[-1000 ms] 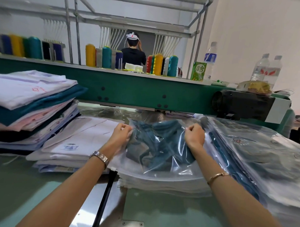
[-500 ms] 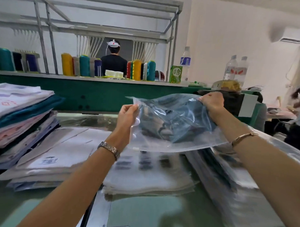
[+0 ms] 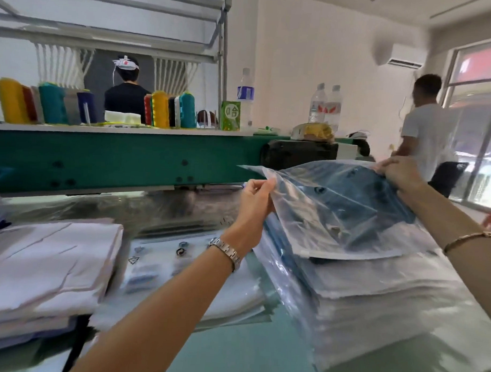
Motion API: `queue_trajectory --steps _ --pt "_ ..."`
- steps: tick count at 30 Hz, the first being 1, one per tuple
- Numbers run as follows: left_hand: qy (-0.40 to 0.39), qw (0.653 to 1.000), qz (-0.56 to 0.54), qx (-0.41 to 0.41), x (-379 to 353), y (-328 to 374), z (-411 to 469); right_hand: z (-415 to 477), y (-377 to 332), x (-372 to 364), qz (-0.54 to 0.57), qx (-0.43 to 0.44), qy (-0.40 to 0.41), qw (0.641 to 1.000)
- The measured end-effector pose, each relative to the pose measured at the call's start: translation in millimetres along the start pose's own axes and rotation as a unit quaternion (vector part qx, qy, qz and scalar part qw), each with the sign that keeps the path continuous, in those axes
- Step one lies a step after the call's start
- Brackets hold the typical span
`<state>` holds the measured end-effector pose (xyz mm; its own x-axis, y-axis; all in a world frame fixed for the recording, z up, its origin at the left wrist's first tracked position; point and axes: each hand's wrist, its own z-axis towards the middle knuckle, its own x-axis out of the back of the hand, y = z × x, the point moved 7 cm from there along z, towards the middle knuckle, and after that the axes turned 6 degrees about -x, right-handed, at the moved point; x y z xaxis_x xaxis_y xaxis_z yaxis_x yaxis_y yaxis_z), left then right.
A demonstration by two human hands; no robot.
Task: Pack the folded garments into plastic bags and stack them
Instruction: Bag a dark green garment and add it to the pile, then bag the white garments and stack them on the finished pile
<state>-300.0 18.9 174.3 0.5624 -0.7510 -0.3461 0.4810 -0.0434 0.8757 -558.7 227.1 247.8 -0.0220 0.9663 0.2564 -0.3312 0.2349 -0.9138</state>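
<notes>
I hold the plastic bag [image 3: 307, 221] with the blue garment [image 3: 357, 206] inside it, a little to the right of the frame's centre. My left hand [image 3: 256, 197] pinches the far left corner of the bag between the thumb and the fingers [image 3: 266, 183]. My right hand [image 3: 397, 174] grips the far right corner, with its fingers curled over the edge. The far edge is lifted and the near edge lies on the stack of packed bags [image 3: 374, 290], so the bag slopes down toward me. This stack stands on the surface [image 3: 233, 352] at the lower right. It is well apart from the pile of folded garments [image 3: 49, 265] at the lower left.

I judge the package to be light, soft and floppy, because it sags between my two hands. The film looks smooth, so it is probably slippery. The garment may slide inside it, and one packed bag may slide on another. Nothing here is fragile, but a rough move could spoil the fold. I think the best hold is at two corners of one edge, so that the bag hangs flat.

The held edge runs from the centre of the frame to the right and rises a little to the right. I believe the long axis goes from this edge toward me, but the wide lens makes me unsure. A pale strip lies along the near edge. I cannot tell whether it is the mouth of the bag.
</notes>
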Motion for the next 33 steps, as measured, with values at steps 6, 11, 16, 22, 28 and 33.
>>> queue_trajectory --steps 6,11,16,22,28,33 --pt "0.03 0.998 0.062 0.005 -17 -30 -3 9 47 31 -0.021 -0.05 0.022 0.998" --pt "0.056 0.993 0.1 0.026 -11 -47 -9 16 63 36 -0.126 -0.037 0.028 0.991" --pt "0.036 0.964 0.261 0.015 -1 -56 -17 18 73 27 -0.311 -0.044 -0.013 0.949" --pt "0.028 0.915 0.398 -0.059 6 -50 -21 3 63 11 -0.447 0.008 -0.052 0.893" --pt "0.03 0.923 0.376 -0.081 32 -40 -31 -50 0 -29 -0.528 0.072 -0.083 0.842" --pt "0.032 0.882 0.452 -0.131 94 -24 -55 -140 -51 -80 -0.531 0.167 -0.194 0.808"
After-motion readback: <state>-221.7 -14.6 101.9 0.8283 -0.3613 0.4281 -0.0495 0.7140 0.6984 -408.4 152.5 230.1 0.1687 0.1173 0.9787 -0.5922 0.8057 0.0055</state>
